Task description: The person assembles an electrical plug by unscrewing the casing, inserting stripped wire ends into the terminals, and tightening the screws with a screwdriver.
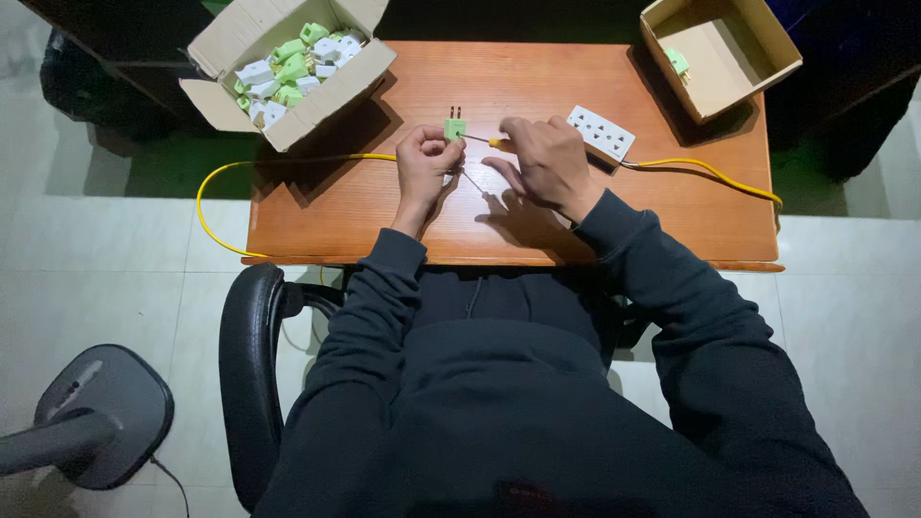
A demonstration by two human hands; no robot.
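Note:
My left hand (pixel 423 163) grips a small green plug adapter (pixel 454 127) with two metal prongs pointing away from me. My right hand (pixel 543 161) holds a thin screwdriver with a yellow handle (pixel 497 142), its tip against the adapter's side. Both hands hover over the middle of a wooden table (pixel 672 221). A white power strip (pixel 601 132) lies just right of my right hand, with a yellow cable (pixel 710 171) running off it.
An open cardboard box (pixel 288 105) with several green and white adapters sits at the table's far left corner. Another cardboard box (pixel 720 48) at the far right holds one green adapter (pixel 677 61). A black chair arm (pixel 245 364) and a fan base (pixel 101 408) are at left.

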